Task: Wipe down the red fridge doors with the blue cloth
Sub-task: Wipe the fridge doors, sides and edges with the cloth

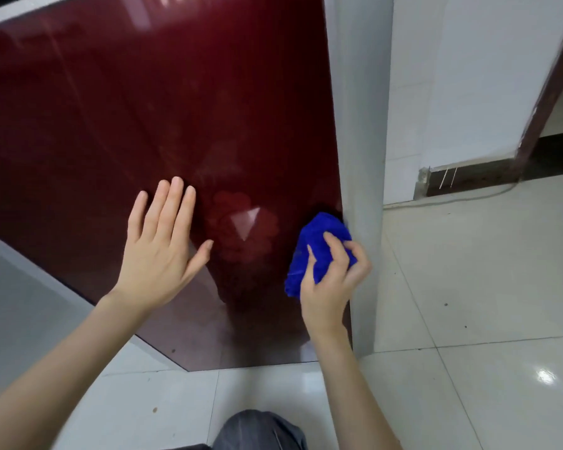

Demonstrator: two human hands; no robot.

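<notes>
The glossy dark red fridge door (137,112) fills the upper left of the view and reaches almost down to the floor. My left hand (163,245) lies flat against its lower part with straight, spread fingers. My right hand (335,274) grips a bunched blue cloth (319,241) and holds it against the door's lower right edge, beside the grey side panel (358,157) of the fridge.
White glossy floor tiles (468,287) spread to the right and below. A white wall (468,76) and a dark brown door frame (546,92) stand at the right, with a thin cable (452,199) along the floor. My knee in grey trousers (260,430) shows at the bottom.
</notes>
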